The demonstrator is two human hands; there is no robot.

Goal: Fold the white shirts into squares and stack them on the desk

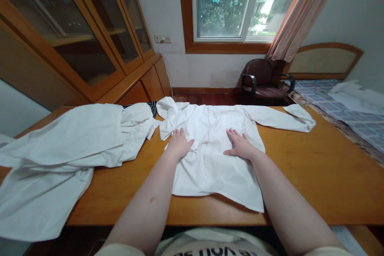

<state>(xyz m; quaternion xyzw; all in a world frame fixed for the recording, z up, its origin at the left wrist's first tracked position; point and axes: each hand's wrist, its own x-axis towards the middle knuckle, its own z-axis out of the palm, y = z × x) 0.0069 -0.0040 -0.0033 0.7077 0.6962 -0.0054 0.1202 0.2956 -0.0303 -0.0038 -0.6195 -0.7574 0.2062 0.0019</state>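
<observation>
A white button shirt (210, 160) lies spread flat on the wooden table (315, 168), its collar end away from me and one sleeve stretched out to the right. My left hand (179, 144) rests flat on the shirt's left half, fingers stretched out. On the shirt's right half my right hand (240, 145) lies flat too, with the fingers spread. Neither hand holds anything.
A heap of other white garments (66, 156) covers the table's left side. A wooden glass-door cabinet (90, 40) stands along the left wall. Beyond the table are a dark armchair (264, 80), a window with a curtain (297, 16), and a bed (354, 108) at the right.
</observation>
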